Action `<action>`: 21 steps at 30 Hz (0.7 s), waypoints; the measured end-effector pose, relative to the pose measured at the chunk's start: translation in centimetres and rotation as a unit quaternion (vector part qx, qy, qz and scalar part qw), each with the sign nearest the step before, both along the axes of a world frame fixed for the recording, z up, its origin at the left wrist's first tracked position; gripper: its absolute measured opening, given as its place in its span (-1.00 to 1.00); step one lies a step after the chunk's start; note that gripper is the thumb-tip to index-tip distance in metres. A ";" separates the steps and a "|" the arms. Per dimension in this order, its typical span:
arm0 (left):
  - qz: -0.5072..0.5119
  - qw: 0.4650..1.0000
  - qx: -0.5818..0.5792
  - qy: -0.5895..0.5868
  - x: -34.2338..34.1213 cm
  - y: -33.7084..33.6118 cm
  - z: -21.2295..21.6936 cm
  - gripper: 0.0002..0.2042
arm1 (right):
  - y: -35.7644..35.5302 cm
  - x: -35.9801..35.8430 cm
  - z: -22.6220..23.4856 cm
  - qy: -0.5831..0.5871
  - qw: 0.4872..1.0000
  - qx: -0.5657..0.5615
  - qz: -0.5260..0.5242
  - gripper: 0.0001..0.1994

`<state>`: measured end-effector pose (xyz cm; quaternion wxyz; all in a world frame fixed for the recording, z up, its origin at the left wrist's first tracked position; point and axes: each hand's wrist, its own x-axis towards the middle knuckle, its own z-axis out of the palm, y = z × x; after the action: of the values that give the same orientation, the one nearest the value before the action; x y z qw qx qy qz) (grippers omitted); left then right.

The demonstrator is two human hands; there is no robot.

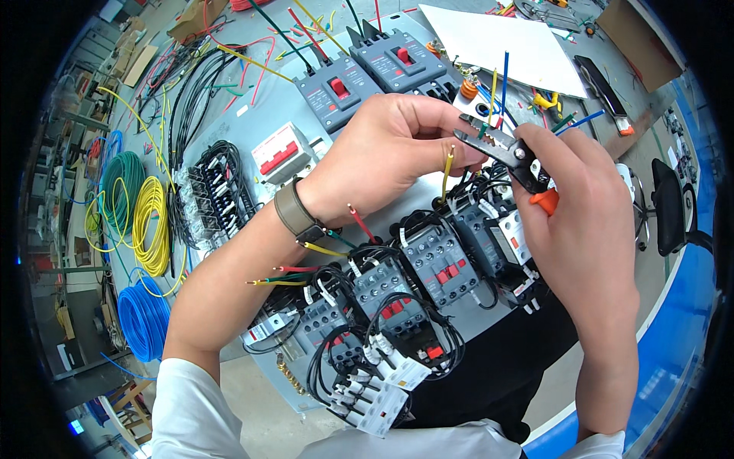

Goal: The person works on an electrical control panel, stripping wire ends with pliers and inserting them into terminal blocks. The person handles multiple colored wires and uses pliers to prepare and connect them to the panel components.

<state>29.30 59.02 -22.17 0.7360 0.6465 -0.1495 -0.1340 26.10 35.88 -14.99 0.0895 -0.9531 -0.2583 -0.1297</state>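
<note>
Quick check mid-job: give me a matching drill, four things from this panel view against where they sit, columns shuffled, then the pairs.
Things:
1. Wire stripper
2. Yellow wire
3. Blue wire coil
4. White sheet

Places:
A. Lying at the top of the table
B. Held in the right hand
C. Far left, lower down
D. Pinched by the left hand fingers

Pairs: 1-B, 2-D, 3-C, 4-A

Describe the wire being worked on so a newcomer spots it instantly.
Start at the grey mounting panel with its row of black contactors. Above them, the left hand pinches a short yellow wire at the plier tips. It alone hangs vertically from fingertips.
</note>
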 end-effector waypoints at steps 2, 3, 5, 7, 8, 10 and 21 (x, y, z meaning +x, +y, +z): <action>-0.001 1.000 0.009 -0.007 0.0 0.0 0.2 -0.82 | 0.0 0.1 -0.1 -0.007 1.000 -0.001 -0.001 -0.54; -0.002 1.000 0.014 -0.011 0.0 -0.1 0.3 -0.82 | -0.1 0.1 -0.1 -0.009 1.000 0.000 0.003 -0.54; -0.007 1.000 0.005 -0.010 0.1 -0.1 0.2 -0.81 | -0.1 0.2 0.0 -0.015 1.000 0.001 0.010 -0.55; -0.007 1.000 0.002 -0.009 0.0 0.0 0.1 -0.81 | -0.1 0.2 0.0 -0.012 1.000 0.001 0.011 -0.55; -0.007 1.000 0.003 -0.009 0.0 -0.1 0.1 -0.81 | -0.1 0.2 0.0 -0.011 1.000 -0.001 0.011 -0.55; -0.007 1.000 0.005 -0.012 0.0 -0.1 0.1 -0.80 | 0.0 0.2 0.0 -0.010 1.000 -0.002 0.008 -0.56; -0.007 1.000 0.007 -0.013 0.1 0.0 -0.1 -0.80 | 0.1 0.2 -0.2 -0.012 1.000 0.004 0.004 -0.58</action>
<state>29.40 59.06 -22.28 0.7285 0.6523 -0.1627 -0.1317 26.29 35.99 -15.21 0.0911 -0.9501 -0.2625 -0.1416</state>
